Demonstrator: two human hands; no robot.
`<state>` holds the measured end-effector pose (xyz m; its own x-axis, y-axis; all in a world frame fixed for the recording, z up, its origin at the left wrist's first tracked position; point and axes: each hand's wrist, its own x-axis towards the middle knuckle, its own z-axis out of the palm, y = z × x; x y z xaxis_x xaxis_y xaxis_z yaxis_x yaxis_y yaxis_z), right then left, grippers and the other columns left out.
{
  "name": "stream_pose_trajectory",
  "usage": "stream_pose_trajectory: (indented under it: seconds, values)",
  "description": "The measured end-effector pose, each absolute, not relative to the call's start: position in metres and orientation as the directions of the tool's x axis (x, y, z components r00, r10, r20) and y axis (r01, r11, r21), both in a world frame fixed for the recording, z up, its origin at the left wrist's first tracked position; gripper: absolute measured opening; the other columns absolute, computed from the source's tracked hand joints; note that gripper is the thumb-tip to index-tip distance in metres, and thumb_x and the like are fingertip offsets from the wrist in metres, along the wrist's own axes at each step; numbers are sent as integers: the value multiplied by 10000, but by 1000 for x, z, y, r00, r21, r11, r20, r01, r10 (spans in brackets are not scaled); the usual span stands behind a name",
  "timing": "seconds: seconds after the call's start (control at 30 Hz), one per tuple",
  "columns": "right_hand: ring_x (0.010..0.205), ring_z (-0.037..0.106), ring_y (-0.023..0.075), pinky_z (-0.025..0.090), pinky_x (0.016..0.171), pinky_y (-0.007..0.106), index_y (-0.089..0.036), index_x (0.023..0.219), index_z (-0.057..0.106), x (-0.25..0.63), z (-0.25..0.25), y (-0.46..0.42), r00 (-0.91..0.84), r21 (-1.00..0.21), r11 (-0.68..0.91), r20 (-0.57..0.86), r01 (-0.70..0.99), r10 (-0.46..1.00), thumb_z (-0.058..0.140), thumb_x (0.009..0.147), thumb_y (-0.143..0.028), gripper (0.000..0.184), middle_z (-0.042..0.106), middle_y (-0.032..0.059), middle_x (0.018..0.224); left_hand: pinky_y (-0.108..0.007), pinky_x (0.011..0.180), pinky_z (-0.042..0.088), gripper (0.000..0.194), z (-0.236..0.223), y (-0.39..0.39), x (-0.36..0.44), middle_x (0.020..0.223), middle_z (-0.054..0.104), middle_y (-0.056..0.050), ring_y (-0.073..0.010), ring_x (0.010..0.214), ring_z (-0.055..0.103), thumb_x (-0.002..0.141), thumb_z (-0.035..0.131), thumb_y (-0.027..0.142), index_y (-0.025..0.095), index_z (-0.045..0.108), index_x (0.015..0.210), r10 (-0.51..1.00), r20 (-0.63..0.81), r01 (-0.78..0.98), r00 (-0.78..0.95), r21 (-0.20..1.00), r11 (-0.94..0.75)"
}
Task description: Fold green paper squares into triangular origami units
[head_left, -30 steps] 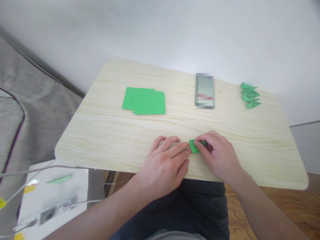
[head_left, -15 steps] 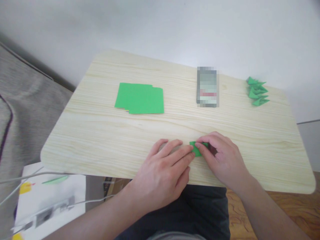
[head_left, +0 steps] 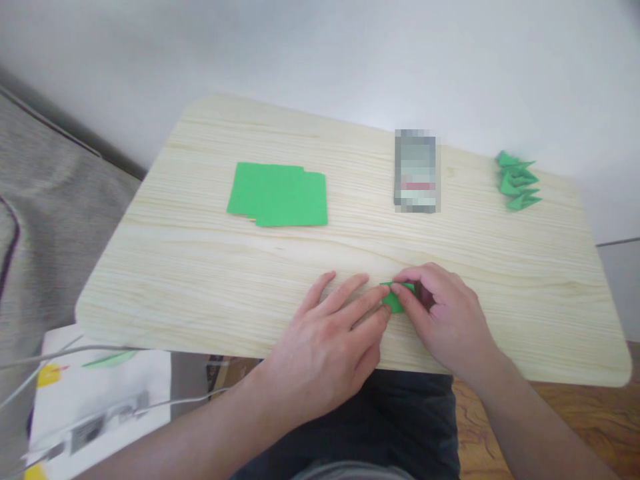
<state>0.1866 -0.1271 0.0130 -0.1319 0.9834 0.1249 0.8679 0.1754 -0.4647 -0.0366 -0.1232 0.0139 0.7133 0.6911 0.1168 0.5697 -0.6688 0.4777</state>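
Note:
A small folded piece of green paper (head_left: 394, 304) lies on the table near its front edge, between my hands. My left hand (head_left: 333, 337) rests flat with fingers spread, two fingertips touching the paper's left side. Thumb and forefinger of my right hand (head_left: 445, 313) pinch the paper's upper edge. Part of the paper is hidden under the fingers. Beyond my left hand lies a stack of green paper sheets (head_left: 280, 195), slightly fanned. Several folded green paper pieces (head_left: 517, 183) with pointed ends stand in a row at the far right.
A phone-like device (head_left: 417, 172), blurred out, lies at the back of the wooden table (head_left: 200, 267). Behind the table is a white wall. Below left, cables (head_left: 110, 347) pass a white surface with a power strip (head_left: 95, 423). Grey fabric (head_left: 60, 220) borders the left.
The fingers of my left hand have spread slightly and shifted on the paper. My right hand keeps its pinch almost unmoved. The view has tilted a little.

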Motion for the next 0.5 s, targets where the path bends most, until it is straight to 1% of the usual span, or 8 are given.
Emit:
stream_pose_trajectory:
  seconds: [0.13,0.23,0.33,0.43,0.5]
  values:
    - [741,603,179,484,750,357,-245,1164,668,187,8,-129,-72,-496,143,159,856,985,687,966,-273,201,643,1,850,-574,1286,204,354,14,-123,-37,1574,550,45,-258,1510,422,1057,482,297,334,631,1376,693,107,578,713,470,-667]
    - [762,600,167,512,767,356,-240,1198,653,188,5,-131,-39,-521,160,236,839,971,652,981,-230,218,634,30,983,-593,1281,205,339,14,-124,-38,1564,560,62,-261,1490,453,1046,514,307,367,639,1355,710,119,593,694,465,-658]
    - [865,630,183,538,805,367,-240,1182,667,186,4,-137,18,-532,155,306,832,952,631,988,-212,200,614,69,1127,-611,1279,199,325,15,-125,-37,1553,571,72,-264,1482,464,1037,535,318,377,649,1336,722,120,603,681,468,-646]
    - [1016,646,237,544,904,417,-242,1190,671,183,5,-149,21,-518,147,304,843,952,670,969,-243,221,620,88,1166,-617,1286,178,340,16,-125,-37,1555,570,62,-267,1490,451,1040,525,305,367,641,1353,723,115,599,681,479,-641]
    - [1104,626,274,523,977,464,-244,1207,664,182,5,-156,-9,-486,156,292,860,956,697,953,-268,257,638,95,1176,-618,1288,172,349,16,-124,-38,1561,564,52,-268,1495,444,1045,507,298,356,632,1366,718,114,588,687,493,-641]
